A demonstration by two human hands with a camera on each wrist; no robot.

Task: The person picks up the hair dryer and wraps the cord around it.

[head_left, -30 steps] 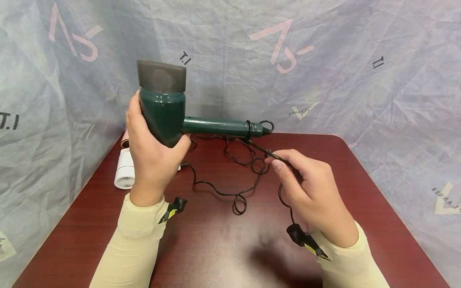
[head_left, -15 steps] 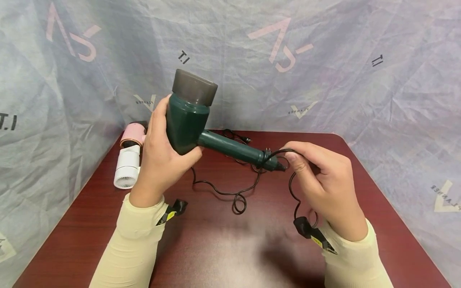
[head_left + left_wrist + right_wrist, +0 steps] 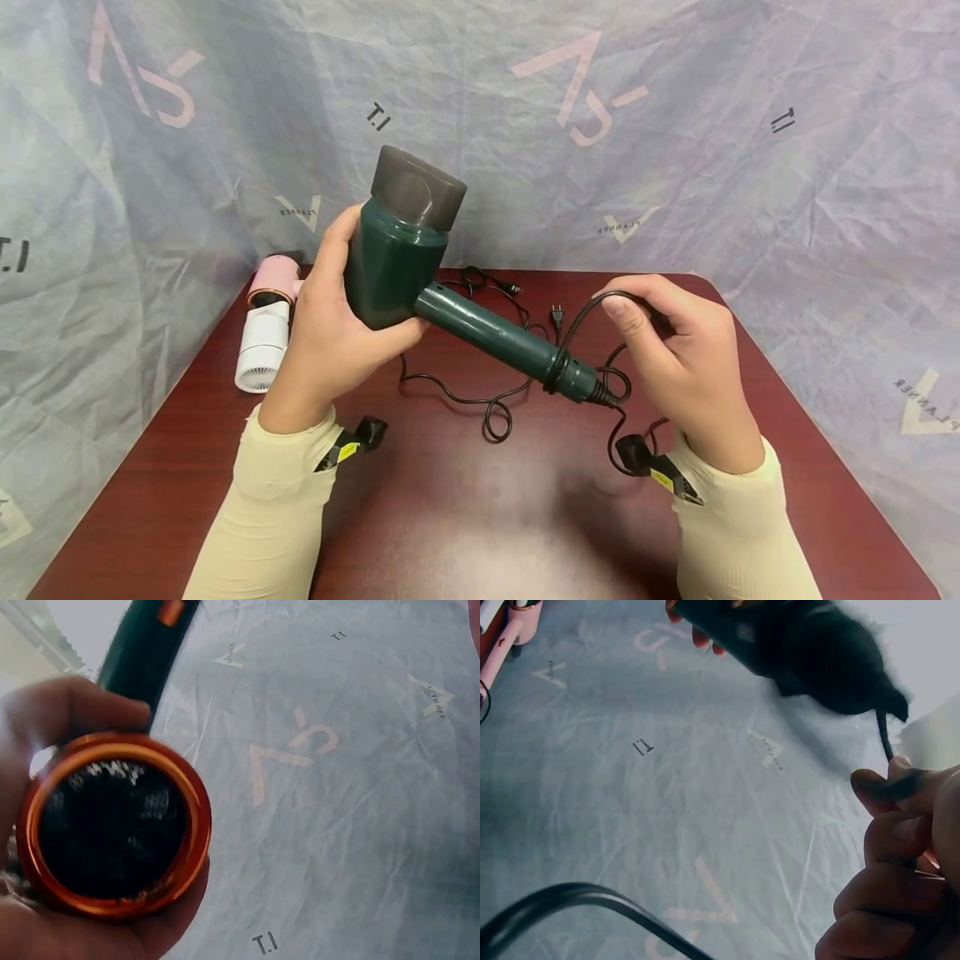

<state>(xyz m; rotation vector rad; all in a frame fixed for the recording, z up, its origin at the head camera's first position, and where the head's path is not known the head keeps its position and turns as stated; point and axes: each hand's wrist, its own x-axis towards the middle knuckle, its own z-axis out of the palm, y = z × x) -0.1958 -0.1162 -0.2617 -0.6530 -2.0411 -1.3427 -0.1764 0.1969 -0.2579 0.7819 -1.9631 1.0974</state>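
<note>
A dark green hair dryer [image 3: 396, 265] with a smoky brown nozzle [image 3: 418, 190] is held above the table by my left hand [image 3: 330, 321], fingers and thumb curled round its body. Its handle [image 3: 498, 333] slopes down to the right. In the left wrist view the dryer's round rear end shows an orange ring [image 3: 199, 817]. My right hand [image 3: 686, 358] pinches the black power cord [image 3: 581, 315] between thumb and fingers. That cord is looped round the handle's lower end and also curls below it. In the right wrist view the dryer is blurred.
A pink hair dryer [image 3: 276, 277] and a white hair dryer [image 3: 262, 348] lie at the left of the dark red table [image 3: 465, 500]. Black cords and a plug [image 3: 557, 315] lie across its back half. Grey printed cloth [image 3: 465, 125] hangs round the table.
The green dryer has shifted right, and its handle has tilted from nearly level to sloping down. My right hand has moved right and up with the cord, widening the loop round the handle.
</note>
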